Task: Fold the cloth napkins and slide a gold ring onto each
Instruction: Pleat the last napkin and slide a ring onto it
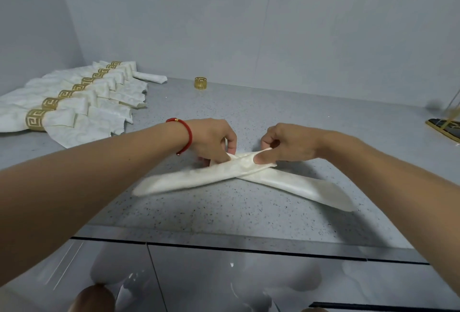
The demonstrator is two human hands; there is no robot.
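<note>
both hands pinch the far fold of the napkin (pixel 239 174) at mid-counter (pixel 249 117) — left hand (pixel 211 140) and right hand (pixel 288 142) curled round it, its two tails splaying near-left and near-right. the loose gold ring (pixel 200 83) stands farther back, slightly left — likely the left hand's reach.

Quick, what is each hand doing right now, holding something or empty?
Left hand: fingers curled, pinching the folded end of the white napkin.
Right hand: fingers curled, pinching the same napkin where its two arms cross.
</note>
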